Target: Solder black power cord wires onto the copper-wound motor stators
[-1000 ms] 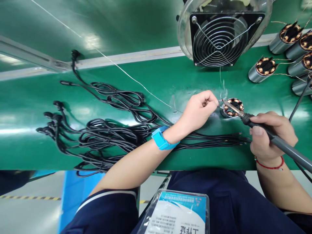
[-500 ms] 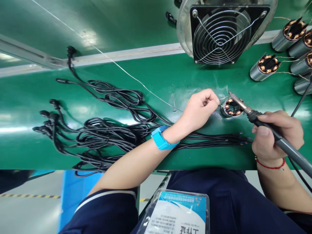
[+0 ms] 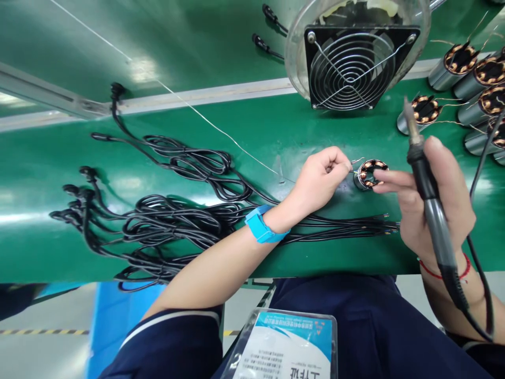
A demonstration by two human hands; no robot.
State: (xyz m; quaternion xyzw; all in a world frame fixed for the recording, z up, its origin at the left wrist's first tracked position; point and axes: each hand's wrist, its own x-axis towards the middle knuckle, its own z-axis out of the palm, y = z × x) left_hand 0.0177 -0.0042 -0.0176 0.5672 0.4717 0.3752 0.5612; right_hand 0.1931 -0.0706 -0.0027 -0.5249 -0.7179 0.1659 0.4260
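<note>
My left hand [image 3: 320,179], with a blue wrist strap [image 3: 261,225], is closed in a pinch on a thin wire beside a small motor stator [image 3: 369,173] with copper windings standing on the green bench [image 3: 244,131]. My right hand [image 3: 428,202] holds a soldering iron [image 3: 425,184] upright against the palm, tip pointing up and away from the stator, while its index and middle fingers stretch toward the stator and touch its right side.
A bundle of black cables [image 3: 165,221] lies to the left, its stripped ends running under my left wrist toward the right. A fume fan [image 3: 351,63] stands behind the stator. Several more stators [image 3: 473,73] lie at the far right. A laminated badge [image 3: 284,347] hangs at my lap.
The soldering iron's tip has lifted off the stator and swung upright. My right hand's fingers have reached to the stator. My left hand has kept its pinch on the wire.
</note>
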